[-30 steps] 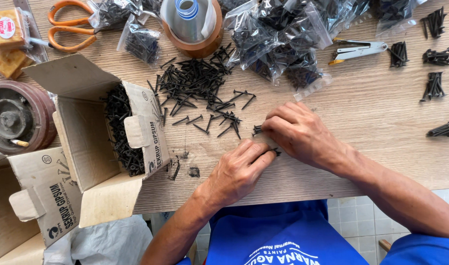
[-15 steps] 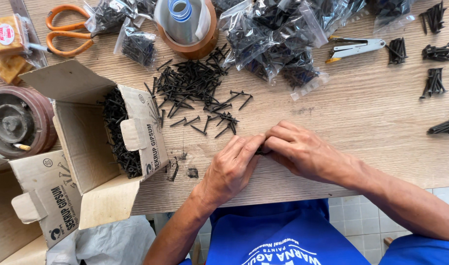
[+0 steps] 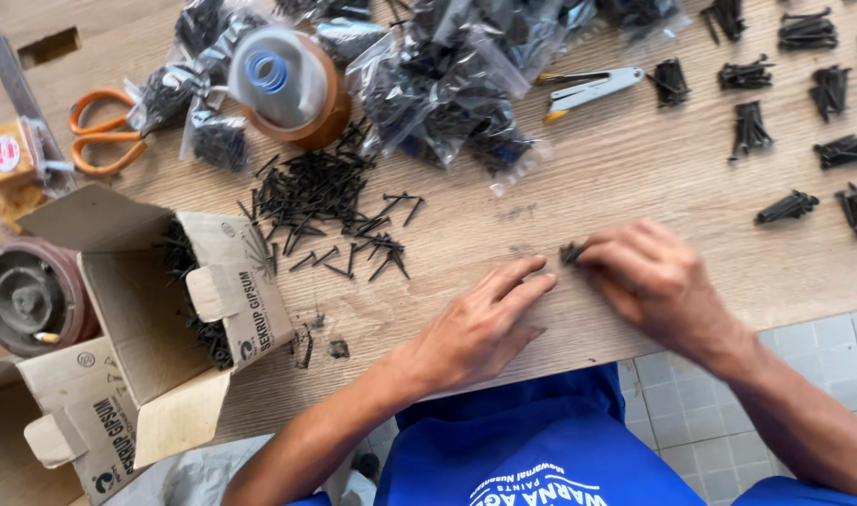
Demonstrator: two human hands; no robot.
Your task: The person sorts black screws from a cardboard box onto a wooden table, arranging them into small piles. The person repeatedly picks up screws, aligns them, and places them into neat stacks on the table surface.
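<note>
My right hand grips a small bundle of black screws, whose heads stick out past my fingertips just above the wooden table. My left hand lies flat on the table beside it, fingers stretched out and apart, holding nothing. A loose pile of black screws lies to the left of both hands. An open cardboard box with more screws inside stands at the left table edge.
Several small screw bundles lie in rows at the right. Clear bags of screws, a roll of brown tape, orange scissors and a stapler sit at the back. A round brown tin is far left.
My hands, joined on the screws a moment ago, have parted. The right hand has carried the bundle to the right; the left has let go and flattened. The view shifted right.
</note>
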